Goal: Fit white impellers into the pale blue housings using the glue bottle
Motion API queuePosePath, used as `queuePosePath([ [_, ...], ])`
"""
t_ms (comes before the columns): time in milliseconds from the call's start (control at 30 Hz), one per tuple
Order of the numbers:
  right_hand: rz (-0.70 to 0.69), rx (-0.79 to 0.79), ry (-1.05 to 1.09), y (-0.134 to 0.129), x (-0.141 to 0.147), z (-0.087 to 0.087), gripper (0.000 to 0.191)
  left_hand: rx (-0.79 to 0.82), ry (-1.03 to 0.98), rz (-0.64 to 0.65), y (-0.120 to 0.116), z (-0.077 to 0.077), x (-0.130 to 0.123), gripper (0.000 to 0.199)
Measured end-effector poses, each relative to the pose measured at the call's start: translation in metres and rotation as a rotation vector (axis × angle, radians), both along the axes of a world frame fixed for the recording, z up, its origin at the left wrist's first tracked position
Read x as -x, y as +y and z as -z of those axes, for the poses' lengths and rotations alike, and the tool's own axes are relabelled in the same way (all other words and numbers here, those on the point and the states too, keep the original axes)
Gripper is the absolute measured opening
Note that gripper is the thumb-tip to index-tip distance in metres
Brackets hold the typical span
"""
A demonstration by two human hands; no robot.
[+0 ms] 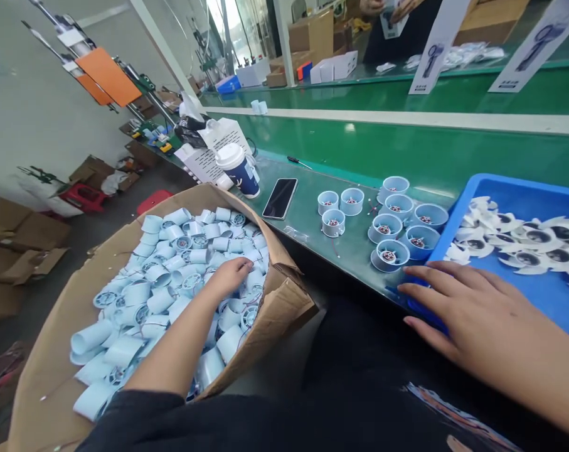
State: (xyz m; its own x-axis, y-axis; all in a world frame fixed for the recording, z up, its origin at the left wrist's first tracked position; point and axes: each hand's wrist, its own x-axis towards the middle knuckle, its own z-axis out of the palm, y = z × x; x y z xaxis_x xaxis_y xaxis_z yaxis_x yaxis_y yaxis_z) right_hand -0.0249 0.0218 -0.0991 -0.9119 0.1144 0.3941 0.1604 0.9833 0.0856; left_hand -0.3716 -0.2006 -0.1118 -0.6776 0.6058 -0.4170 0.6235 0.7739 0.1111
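My left hand (232, 276) reaches into a large cardboard box (288, 301) full of light-blue cylindrical housings (162, 300). Its fingers are bent down among the housings, and what they touch is partly hidden. My right hand (458, 307) lies with spread fingers over the near left corner of a blue tray (482, 182), holding nothing. White fan blades (533, 242) lie in that tray. Left of it, several light-blue rings with red and silver centres (388, 254) stand on the green table (307, 235), with a smaller group of three (334, 223) beside them.
A phone (280, 198), a lidded paper cup (239, 169) and a pen (299, 162) are on the table beyond the box. Two white printed boxes (435, 56) stand across the green belt (359, 147). Another person's hands (397, 9) hold a package at the top.
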Motion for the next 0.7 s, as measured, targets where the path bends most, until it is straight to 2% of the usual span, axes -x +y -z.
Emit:
queuePosePath([
  [133, 0.058, 0.079, -0.026, 0.004, 0.000, 0.014, 0.033, 0.034, 0.009, -0.077, 0.003, 0.013, 0.009, 0.024],
  [233, 0.057, 0.099, -0.020, 0.004, 0.000, 0.020, 0.033, 0.063, -0.020, -0.094, -0.006, 0.013, 0.010, 0.028],
  [367, 0.042, 0.093, -0.004, 0.003, 0.000, 0.020, 0.033, 0.110, 0.016, -0.134, -0.020, -0.006, 0.022, 0.021],
  [533, 0.045, 0.062, 0.009, 0.002, -0.001, 0.018, 0.031, 0.178, 0.133, -0.147, -0.041, -0.041, 0.043, 0.034],
  [600, 0.046, 0.045, 0.015, 0.001, 0.000, 0.018, 0.031, 0.218, 0.100, -0.093, -0.046, -0.047, 0.045, 0.035],
  [700, 0.035, 0.035, 0.019, 0.001, 0.000, 0.018, 0.031, 0.283, 0.014, 0.016, -0.041, -0.041, 0.043, 0.033],
])
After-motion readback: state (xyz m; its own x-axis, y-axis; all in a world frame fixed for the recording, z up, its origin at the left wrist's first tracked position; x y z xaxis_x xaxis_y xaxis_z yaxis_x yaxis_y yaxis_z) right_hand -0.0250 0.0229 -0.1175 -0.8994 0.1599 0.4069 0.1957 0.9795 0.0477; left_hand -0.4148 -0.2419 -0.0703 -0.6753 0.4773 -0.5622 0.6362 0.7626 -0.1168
